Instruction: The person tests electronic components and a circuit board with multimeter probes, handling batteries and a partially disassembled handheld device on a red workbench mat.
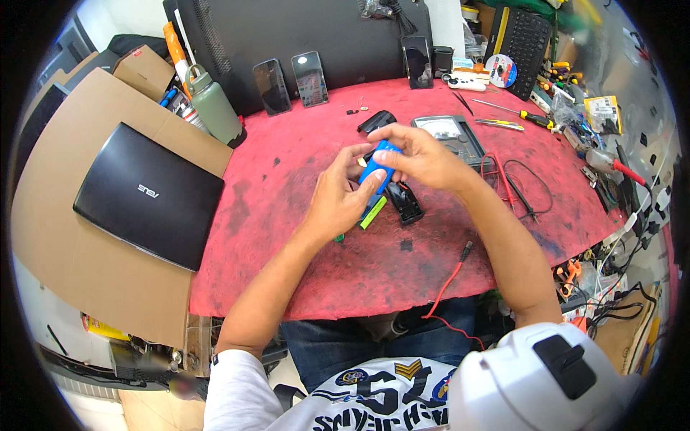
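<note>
My left hand (339,188) and my right hand (425,156) meet above the red mat, both closed on one blue cylindrical battery cell (374,171). It is held tilted, the left thumb along its lower end and the right fingers at its upper end. Just below lies an open black plastic housing (407,205). Next to that is a yellow-green-edged piece (373,214), partly hidden by the left hand. Behind the fingers rests another black curved shell (378,120). A small green bit (339,238) sits by the left wrist.
An analog multimeter (453,134) with red and black leads (509,185) lies right of my hands. A red cable (449,279) hangs over the front edge. A closed black laptop (149,194) is at left, beside a green bottle (214,109). Tools, including a screwdriver (533,118), crowd the right side.
</note>
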`<control>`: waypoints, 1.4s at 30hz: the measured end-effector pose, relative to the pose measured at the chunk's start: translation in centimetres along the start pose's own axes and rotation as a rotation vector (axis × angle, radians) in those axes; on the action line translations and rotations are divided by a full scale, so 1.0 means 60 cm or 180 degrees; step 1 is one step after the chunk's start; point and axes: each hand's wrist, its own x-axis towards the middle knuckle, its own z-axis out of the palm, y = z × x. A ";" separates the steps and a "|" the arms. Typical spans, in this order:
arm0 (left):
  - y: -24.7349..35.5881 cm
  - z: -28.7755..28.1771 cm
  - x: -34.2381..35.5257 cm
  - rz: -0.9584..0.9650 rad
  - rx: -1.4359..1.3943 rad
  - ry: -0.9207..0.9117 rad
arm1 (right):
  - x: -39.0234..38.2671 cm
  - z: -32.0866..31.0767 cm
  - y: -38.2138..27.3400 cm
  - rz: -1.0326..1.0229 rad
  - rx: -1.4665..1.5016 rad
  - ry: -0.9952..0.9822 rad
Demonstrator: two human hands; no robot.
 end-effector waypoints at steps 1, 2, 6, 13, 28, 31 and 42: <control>-0.006 -0.008 0.002 0.0003 -0.0116 -0.0003 | 0.002 0.002 -0.006 -0.0140 -0.0047 0.0143; -0.009 -0.020 0.003 0.0005 -0.0016 -0.0028 | -0.002 0.000 -0.015 -0.0065 -0.0142 0.0326; -0.029 -0.064 0.005 -0.0131 0.0480 -0.0398 | -0.006 0.005 -0.038 0.0289 -0.0555 0.0545; -0.035 -0.046 -0.006 -0.0012 0.1515 -0.0579 | -0.001 -0.010 -0.001 -0.0025 -0.1448 0.0571; -0.054 -0.030 0.006 0.0155 -0.0544 -0.0094 | -0.012 0.057 -0.016 -0.0559 -0.0711 0.0482; -0.056 -0.035 0.008 -0.0032 -0.0641 -0.0140 | -0.013 0.058 -0.019 -0.0660 -0.1172 0.0496; -0.075 -0.065 0.018 -0.0246 -0.0108 -0.0147 | -0.008 0.056 -0.013 -0.0795 -0.1115 0.0719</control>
